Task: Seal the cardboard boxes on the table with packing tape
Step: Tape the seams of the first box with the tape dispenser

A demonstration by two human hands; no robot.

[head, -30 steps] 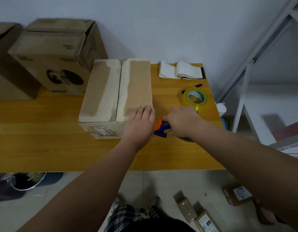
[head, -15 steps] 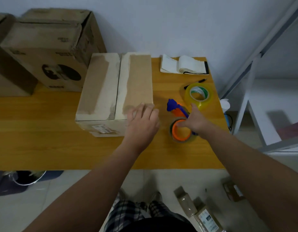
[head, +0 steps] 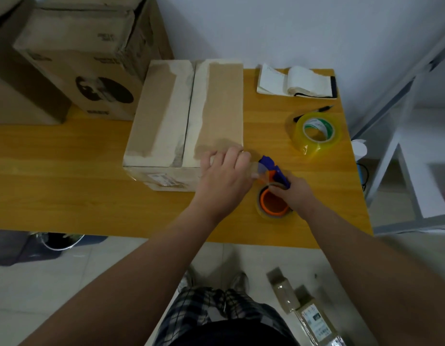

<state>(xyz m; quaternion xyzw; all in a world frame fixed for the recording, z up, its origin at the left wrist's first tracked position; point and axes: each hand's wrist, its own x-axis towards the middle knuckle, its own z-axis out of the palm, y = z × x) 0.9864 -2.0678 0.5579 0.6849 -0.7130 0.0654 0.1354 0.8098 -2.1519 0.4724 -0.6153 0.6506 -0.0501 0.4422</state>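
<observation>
An open notebook [head: 297, 82] lies by the wall [head: 266, 28], a black pen [head: 314, 112] just nearer. Small taped parcels [head: 309, 313] lie on the floor [head: 66, 283] — white metal shelving [head: 401, 156] stands at right.

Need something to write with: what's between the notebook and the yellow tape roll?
A dark pen lies on the table there; the head view shows it.

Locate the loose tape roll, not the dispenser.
Head view: the loose tape roll sits on the table's right side near its edge, just in front of the black pen.
</observation>
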